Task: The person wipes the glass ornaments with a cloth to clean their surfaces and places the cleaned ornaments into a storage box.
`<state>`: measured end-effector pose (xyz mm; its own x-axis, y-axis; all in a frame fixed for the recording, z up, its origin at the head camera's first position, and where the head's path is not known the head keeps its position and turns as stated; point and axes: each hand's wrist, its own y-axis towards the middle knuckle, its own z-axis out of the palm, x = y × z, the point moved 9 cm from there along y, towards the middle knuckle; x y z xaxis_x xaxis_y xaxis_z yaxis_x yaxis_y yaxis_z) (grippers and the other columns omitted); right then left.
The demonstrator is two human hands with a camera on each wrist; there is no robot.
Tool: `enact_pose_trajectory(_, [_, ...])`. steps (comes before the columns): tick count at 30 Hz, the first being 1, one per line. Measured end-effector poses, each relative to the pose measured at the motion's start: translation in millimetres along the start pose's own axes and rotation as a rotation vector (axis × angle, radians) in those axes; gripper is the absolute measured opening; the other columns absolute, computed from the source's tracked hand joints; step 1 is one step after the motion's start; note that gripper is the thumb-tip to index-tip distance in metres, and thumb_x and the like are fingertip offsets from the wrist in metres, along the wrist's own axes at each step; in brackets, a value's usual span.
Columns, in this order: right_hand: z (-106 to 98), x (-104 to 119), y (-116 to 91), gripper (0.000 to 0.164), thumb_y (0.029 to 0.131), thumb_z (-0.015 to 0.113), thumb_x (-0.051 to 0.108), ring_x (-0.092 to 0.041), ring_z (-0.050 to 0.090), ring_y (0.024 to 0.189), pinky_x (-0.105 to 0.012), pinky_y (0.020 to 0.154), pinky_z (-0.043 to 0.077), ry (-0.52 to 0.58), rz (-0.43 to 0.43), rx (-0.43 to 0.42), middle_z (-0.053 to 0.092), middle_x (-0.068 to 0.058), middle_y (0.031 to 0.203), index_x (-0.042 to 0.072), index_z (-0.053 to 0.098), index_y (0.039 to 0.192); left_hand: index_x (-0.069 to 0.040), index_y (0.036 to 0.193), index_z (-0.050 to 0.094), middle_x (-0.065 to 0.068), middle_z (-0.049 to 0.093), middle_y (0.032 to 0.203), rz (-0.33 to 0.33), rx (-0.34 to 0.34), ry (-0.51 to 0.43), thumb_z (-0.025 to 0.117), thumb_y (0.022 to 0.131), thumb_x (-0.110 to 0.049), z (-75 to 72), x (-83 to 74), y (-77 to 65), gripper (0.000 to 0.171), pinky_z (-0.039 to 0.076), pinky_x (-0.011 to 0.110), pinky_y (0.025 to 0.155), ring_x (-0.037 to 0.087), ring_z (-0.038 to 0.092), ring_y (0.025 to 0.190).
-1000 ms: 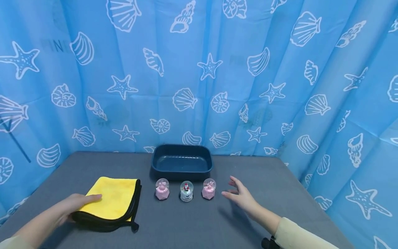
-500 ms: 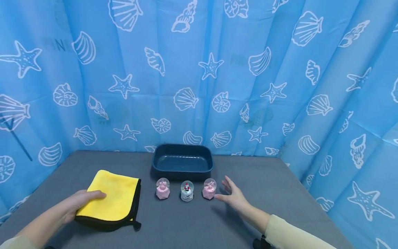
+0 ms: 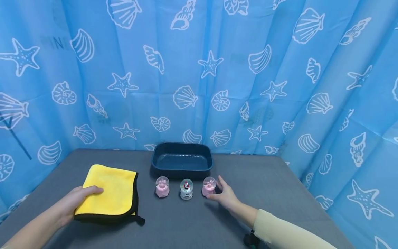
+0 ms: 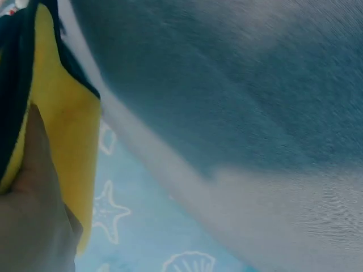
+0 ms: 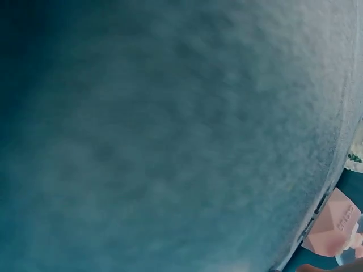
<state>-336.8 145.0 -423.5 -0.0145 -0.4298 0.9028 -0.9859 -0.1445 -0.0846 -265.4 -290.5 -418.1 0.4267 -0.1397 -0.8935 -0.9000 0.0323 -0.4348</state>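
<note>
My left hand (image 3: 72, 203) grips a folded yellow cloth (image 3: 112, 193) with black edging, thumb on top, held up over the left of the table. The left wrist view shows the thumb against the cloth (image 4: 71, 130). My right hand (image 3: 229, 200) is at the right-hand pink snow globe (image 3: 208, 188), thumb at the front of its base and fingers along its right side. Whether they press on it I cannot tell. In the right wrist view the faceted pink base (image 5: 332, 226) shows at the lower right, close to a fingertip.
A white snow globe (image 3: 186, 190) with a red figure stands in the middle of the row, and another pink snow globe (image 3: 162, 188) at its left. Behind them sits a dark blue tray (image 3: 181, 173). A blue shell-print curtain (image 3: 186, 79) borders the grey table (image 3: 174, 224).
My right hand has moved left, from apart to right beside the right-hand pink snow globe. My left hand has raised the yellow cloth slightly. The snow globes and tray stay put.
</note>
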Motion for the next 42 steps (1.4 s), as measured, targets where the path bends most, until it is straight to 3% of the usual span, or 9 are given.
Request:
enact_pose_trajectory(5, [4, 4, 5, 0.091, 0.081, 0.077, 0.004, -0.048, 0.024, 0.138, -0.060, 0.109, 0.022, -0.017, -0.001, -0.003, 0.032, -0.034, 0.146, -0.010, 0.019, 0.149, 0.011, 0.134, 0.025, 0.000, 0.067, 0.086, 0.012, -0.050, -0.039, 0.054, 0.097, -0.029, 2.0, -9.7, -5.5, 0.062, 0.056, 0.035, 0.072, 0.022, 0.069, 0.077])
enact_pose_trajectory(12, [8, 5, 9, 0.082, 0.079, 0.076, -0.002, -0.047, 0.033, 0.134, -0.059, 0.107, 0.028, -0.040, -0.047, -0.004, 0.041, -0.034, 0.140, -0.014, 0.028, 0.144, 0.009, 0.134, 0.027, 0.000, 0.068, 0.085, 0.027, -0.084, -0.076, 0.056, 0.096, -0.029, 3.2, -16.1, -13.8, 0.061, 0.056, 0.036, 0.071, 0.022, 0.070, 0.077])
enact_pose_trajectory(19, [6, 5, 12, 0.055, 0.081, 0.076, 0.000, -0.037, 0.052, 0.118, -0.055, 0.099, 0.039, -0.071, -0.043, -0.043, 0.062, -0.023, 0.120, -0.010, 0.052, 0.129, 0.008, 0.134, 0.027, 0.000, 0.069, 0.087, 0.057, -0.065, -0.120, 0.055, 0.098, -0.029, 4.8, -18.9, -17.2, 0.060, 0.057, 0.037, 0.072, 0.023, 0.070, 0.079])
enact_pose_trajectory(24, [4, 3, 14, 0.049, 0.081, 0.077, 0.002, -0.034, 0.054, 0.115, -0.055, 0.097, 0.041, -0.087, -0.030, -0.035, 0.064, -0.020, 0.119, -0.007, 0.056, 0.124, 0.007, 0.135, 0.026, 0.000, 0.069, 0.088, 0.068, -0.059, -0.141, 0.055, 0.098, -0.029, 6.5, -21.0, -20.0, 0.059, 0.057, 0.037, 0.073, 0.024, 0.071, 0.080])
enact_pose_trajectory(31, [1, 6, 10, 0.042, 0.078, 0.078, -0.003, -0.021, 0.059, 0.093, -0.041, 0.082, 0.050, -0.093, -0.073, -0.028, 0.068, -0.012, 0.103, -0.006, 0.060, 0.116, 0.009, 0.135, 0.026, -0.002, 0.068, 0.087, 0.079, -0.062, -0.171, 0.054, 0.099, -0.028, 9.4, -22.1, -25.1, 0.058, 0.057, 0.037, 0.072, 0.022, 0.070, 0.078])
enact_pose_trajectory(36, [-4, 14, 1, 0.041, 0.077, 0.079, -0.002, -0.021, 0.060, 0.091, -0.039, 0.081, 0.051, -0.037, -0.072, -0.031, 0.067, -0.010, 0.101, -0.006, 0.060, 0.114, 0.009, 0.134, 0.027, -0.001, 0.068, 0.086, 0.082, -0.067, -0.183, 0.053, 0.099, -0.028, 9.7, -21.2, -27.4, 0.057, 0.057, 0.037, 0.071, 0.022, 0.070, 0.077])
enact_pose_trajectory(42, [-10, 26, -9, 0.037, 0.080, 0.074, -0.003, -0.022, 0.059, 0.090, -0.036, 0.076, 0.053, 0.154, -0.002, -0.022, 0.060, -0.012, 0.104, -0.005, 0.057, 0.112, 0.007, 0.136, 0.027, -0.001, 0.069, 0.087, 0.092, -0.081, -0.176, 0.056, 0.098, -0.029, 9.9, -24.7, -27.0, 0.059, 0.057, 0.038, 0.072, 0.023, 0.070, 0.079])
